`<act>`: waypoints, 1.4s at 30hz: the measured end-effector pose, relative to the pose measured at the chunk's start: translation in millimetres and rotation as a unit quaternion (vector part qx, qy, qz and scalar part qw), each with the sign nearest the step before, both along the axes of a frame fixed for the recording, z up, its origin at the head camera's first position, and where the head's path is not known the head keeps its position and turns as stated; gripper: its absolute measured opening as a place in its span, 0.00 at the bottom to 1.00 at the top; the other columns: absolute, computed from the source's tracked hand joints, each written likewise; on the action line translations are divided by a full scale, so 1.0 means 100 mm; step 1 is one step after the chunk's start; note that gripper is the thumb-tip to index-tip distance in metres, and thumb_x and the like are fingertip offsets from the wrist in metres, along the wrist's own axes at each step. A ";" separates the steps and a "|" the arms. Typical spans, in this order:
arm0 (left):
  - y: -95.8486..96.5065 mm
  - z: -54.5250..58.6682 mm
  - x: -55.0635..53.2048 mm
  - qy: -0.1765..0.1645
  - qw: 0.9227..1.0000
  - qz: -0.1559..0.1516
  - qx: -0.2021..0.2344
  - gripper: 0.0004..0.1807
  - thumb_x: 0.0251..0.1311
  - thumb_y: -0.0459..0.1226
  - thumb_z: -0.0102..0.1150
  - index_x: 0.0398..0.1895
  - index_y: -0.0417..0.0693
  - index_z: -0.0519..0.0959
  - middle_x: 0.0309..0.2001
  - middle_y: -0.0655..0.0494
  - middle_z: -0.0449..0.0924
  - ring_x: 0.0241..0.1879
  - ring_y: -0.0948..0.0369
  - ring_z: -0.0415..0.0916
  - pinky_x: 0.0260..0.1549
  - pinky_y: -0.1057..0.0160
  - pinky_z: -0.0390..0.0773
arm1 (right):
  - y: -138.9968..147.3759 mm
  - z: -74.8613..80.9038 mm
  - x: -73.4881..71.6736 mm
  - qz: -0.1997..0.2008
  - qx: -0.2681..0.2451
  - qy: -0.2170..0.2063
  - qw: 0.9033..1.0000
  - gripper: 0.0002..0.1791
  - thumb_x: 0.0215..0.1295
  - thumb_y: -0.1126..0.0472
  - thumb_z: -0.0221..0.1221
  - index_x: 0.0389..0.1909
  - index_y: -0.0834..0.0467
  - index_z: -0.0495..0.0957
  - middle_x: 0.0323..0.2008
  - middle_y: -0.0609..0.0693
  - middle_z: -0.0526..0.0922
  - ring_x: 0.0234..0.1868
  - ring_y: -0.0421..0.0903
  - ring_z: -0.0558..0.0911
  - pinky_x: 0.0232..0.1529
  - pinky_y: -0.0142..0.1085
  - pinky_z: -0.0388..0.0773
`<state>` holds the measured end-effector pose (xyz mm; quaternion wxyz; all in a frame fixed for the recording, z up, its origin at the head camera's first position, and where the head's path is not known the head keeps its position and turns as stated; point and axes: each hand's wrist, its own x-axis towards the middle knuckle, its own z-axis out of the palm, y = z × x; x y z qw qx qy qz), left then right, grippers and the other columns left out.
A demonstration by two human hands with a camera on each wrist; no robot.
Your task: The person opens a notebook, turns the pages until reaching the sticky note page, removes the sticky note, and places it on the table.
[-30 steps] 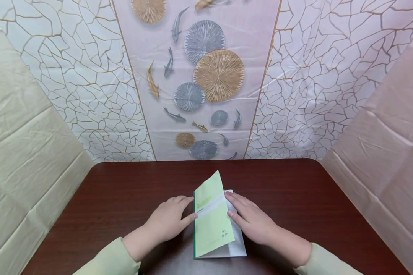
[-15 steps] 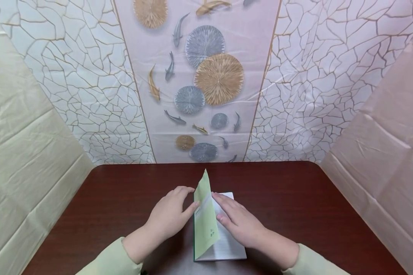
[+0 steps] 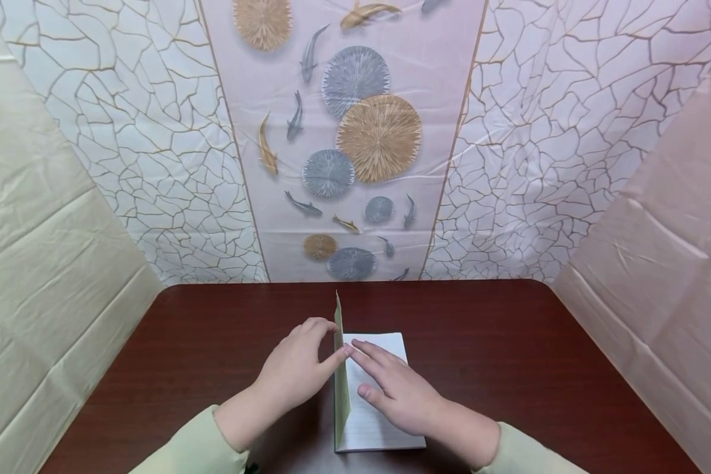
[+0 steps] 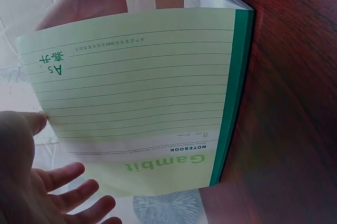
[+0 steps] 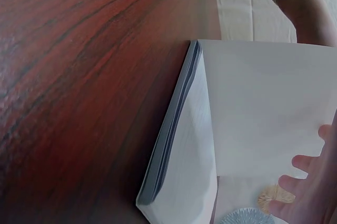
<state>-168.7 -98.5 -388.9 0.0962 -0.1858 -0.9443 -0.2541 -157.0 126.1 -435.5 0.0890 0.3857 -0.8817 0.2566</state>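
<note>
Printed cloth [image 3: 379, 141] backs a dark red-brown desk [image 3: 213, 342]. Left to right: the left hand [image 3: 296, 362], fingers loosely spread, thumb at the free edge of the upright pale-green cover [image 4: 137, 100]; the notebook [image 3: 367, 421], lying opened on the desk's near part; the right hand [image 3: 399, 392], fingers extended over the lined pages [image 5: 187, 145], fingertips close to the cover.

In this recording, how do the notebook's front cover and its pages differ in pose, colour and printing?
Pose: the front cover stands nearly upright, while the pages lie flat.
Colour: the front cover's outer face is pale green; the pages are white.
Printing: the front cover reads "Gambit" and "NOTEBOOK"; the pages show faint ruled lines.
Shared: both meet along the green spine.
</note>
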 end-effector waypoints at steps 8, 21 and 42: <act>-0.04 0.04 0.02 0.021 1.000 -0.001 -0.002 0.21 0.64 0.56 0.59 0.51 0.54 0.81 0.56 0.59 0.77 0.59 0.56 0.74 0.55 0.52 0.75 | -0.02 -0.02 -0.01 -0.008 0.016 -0.015 1.000 0.35 0.74 0.49 0.51 0.78 0.38 0.52 0.75 0.50 0.60 0.73 0.56 0.62 0.66 0.60 0.63; -0.19 0.06 0.06 0.037 0.999 0.032 -0.004 0.17 0.61 0.52 0.63 0.48 0.56 0.83 0.54 0.62 0.78 0.55 0.56 0.76 0.52 0.53 0.77 | 0.28 -0.20 -0.04 -0.039 0.103 -0.029 0.993 0.37 0.71 0.37 0.51 0.76 0.45 0.59 0.74 0.52 0.61 0.74 0.55 0.60 0.69 0.59 0.57; -0.56 -0.02 0.14 0.028 0.997 0.074 0.002 0.14 0.59 0.46 0.65 0.47 0.54 0.83 0.55 0.60 0.77 0.55 0.54 0.75 0.53 0.50 0.74 | 0.87 -0.45 -0.26 -0.077 0.226 -0.050 0.970 0.51 0.60 0.21 0.45 0.77 0.48 0.57 0.76 0.54 0.56 0.76 0.60 0.54 0.71 0.60 0.50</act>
